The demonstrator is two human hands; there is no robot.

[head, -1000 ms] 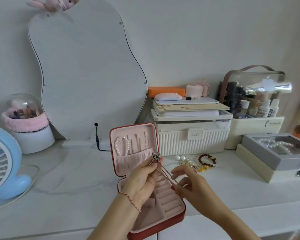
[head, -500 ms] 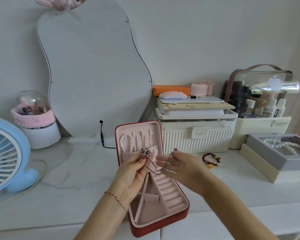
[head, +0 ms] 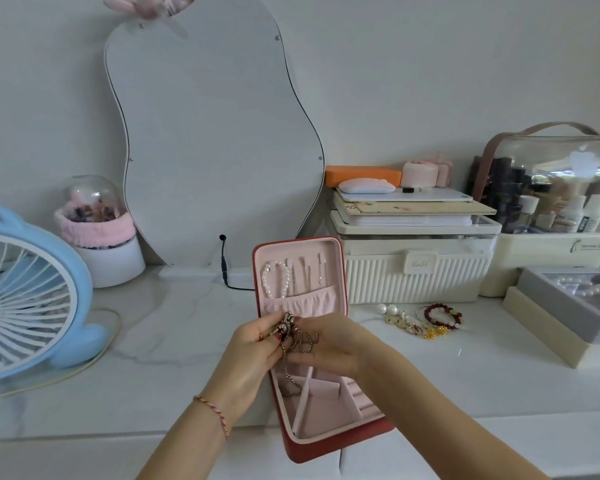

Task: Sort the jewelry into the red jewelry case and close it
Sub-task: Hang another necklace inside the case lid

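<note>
The red jewelry case (head: 340, 441) lies open at the counter's front edge, its pink lid upright with a pearl bracelet (head: 275, 282) and several pins hung in it. My left hand (head: 253, 351) pinches the pendant of a chain necklace (head: 288, 332) above the case. My right hand (head: 329, 344) holds the chain beside it. The chain's loop hangs down into the case's left compartment. More jewelry lies on the counter to the right: pearl earrings (head: 387, 309), gold charms (head: 413, 325) and a red bead bracelet (head: 442, 315).
A wavy mirror (head: 208, 140) leans on the wall behind the case, its black cable (head: 224, 268) trailing onto the counter. A blue fan (head: 25, 299) stands at the left. A white ribbed box (head: 413, 275), a cosmetics organizer (head: 551, 202) and a grey drawer box (head: 565, 306) fill the right.
Both hands came together over the case and sank lower. The chain, stretched between them before, now hangs bunched with its loop dropping into the case's left compartment.
</note>
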